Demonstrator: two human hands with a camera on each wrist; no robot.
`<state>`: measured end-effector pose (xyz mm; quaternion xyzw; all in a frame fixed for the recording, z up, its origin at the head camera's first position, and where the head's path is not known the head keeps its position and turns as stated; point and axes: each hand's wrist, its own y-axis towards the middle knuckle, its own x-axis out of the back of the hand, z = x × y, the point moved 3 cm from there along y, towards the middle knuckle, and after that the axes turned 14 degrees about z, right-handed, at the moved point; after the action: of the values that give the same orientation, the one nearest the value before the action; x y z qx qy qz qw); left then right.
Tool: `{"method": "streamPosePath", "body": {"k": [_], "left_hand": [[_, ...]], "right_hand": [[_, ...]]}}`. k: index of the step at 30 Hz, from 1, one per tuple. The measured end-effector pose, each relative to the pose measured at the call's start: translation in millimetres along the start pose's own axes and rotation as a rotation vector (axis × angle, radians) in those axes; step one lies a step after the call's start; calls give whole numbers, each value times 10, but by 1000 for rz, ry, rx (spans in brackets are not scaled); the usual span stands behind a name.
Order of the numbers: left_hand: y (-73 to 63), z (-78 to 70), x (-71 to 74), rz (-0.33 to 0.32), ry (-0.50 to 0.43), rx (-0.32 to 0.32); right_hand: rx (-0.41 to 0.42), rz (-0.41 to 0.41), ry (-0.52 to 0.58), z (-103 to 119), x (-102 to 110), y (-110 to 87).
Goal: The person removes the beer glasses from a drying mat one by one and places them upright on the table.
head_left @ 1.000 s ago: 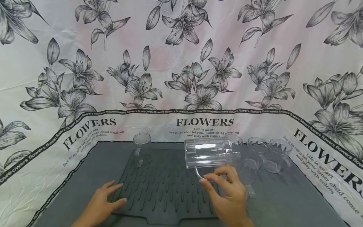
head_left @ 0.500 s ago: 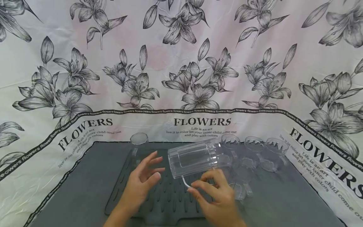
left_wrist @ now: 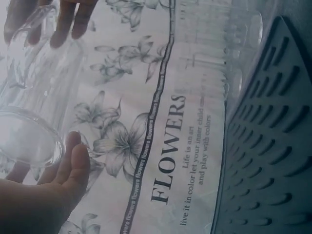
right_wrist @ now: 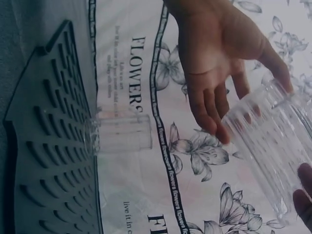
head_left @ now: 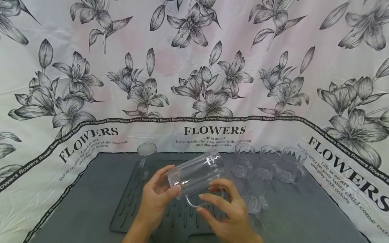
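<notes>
A clear mug [head_left: 194, 177] is held tilted in the air between both hands, above a dark ribbed mat [head_left: 129, 212]. My left hand [head_left: 155, 197] grips its left end, with the thumb in front and fingers behind; the left wrist view shows that round end [left_wrist: 29, 139] close up. My right hand [head_left: 229, 209] pinches the mug's handle [head_left: 188, 201] underneath with thumb and forefinger, the other fingers lying by the lower wall. Only the tips of the right fingers [right_wrist: 304, 178] show in the right wrist view. Another clear mug [head_left: 147, 158] stands at the mat's far left.
Several more clear mugs [head_left: 293, 165] stand in a group right of the mat. One of them [head_left: 253, 204] is nearer the front, beside my right hand. A grey cloth [head_left: 307, 216] covers the table. Behind it hangs a flower-printed curtain [head_left: 212, 101].
My left hand has risen from the mat's left edge and taken hold of the mug's end. The held mug has moved left and tilted, its left end lower. My right hand keeps the handle.
</notes>
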<state>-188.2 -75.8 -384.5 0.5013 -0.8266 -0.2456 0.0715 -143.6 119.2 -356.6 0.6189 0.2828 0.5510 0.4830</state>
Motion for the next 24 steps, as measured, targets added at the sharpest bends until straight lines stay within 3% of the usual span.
{"method": "streamPosePath", "body": {"k": [3,5,8,10,14,18,24], "left_hand": [[-18,-7,-13,-62,-56,-24],[-23,-12,-33,-95,-111,-36],[-35,-5,-80,-120,-181,-51],[-41,9,-116,-112,-209,-58],[-57,46,-159,-55,-219,-59],[-85,72,-161,24,-186,-41],[-102,109,-164,115,-100,49]], "right_hand": [[-100,-67,174,-58,54,-44],[-264,-66,309,-124,65,-129],[-515,5,518,-147,48,-193],[-608,68,622,-132,30,-202],[-644,140,814,-91,36,-162],[-660,158,925,-61,98,-125],[-643,207,1047,-47,170,-114]]}}
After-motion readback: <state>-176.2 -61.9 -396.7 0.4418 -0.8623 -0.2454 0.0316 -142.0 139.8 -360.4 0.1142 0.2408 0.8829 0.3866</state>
